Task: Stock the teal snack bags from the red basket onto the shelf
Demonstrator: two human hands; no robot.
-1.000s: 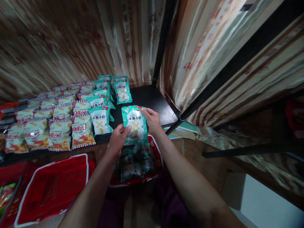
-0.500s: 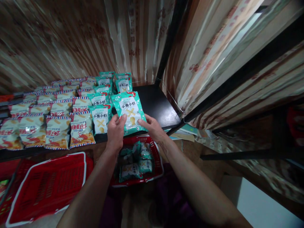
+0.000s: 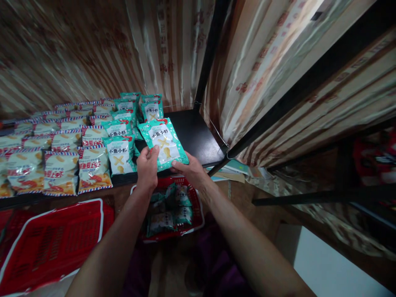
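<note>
Between my two hands is a teal and white snack bag (image 3: 163, 142), its printed front facing me and tilted a little. My left hand (image 3: 147, 165) grips its left edge, thumb on the front. At the lower right corner my right hand (image 3: 188, 169) pinches the bag. Just left of it, a row of matching teal snack bags (image 3: 119, 154) stands on the black shelf (image 3: 198, 136), and a shorter row (image 3: 152, 109) is behind it. Beneath my hands sits a red basket (image 3: 198, 206) holding several more teal bags (image 3: 161, 220).
Rows of white snack bags with striped edges (image 3: 94, 165) fill the shelf's left part. Another red basket (image 3: 62, 239) with a white rim stands at lower left. A dark metal post (image 3: 213, 53) and diagonal bar (image 3: 278, 107) frame the right side, before striped curtains (image 3: 173, 49).
The held bag has tilted slightly and come a little lower relative to the shelf, still in both hands. The whole view has shifted, so the shelf and baskets appear further left.
</note>
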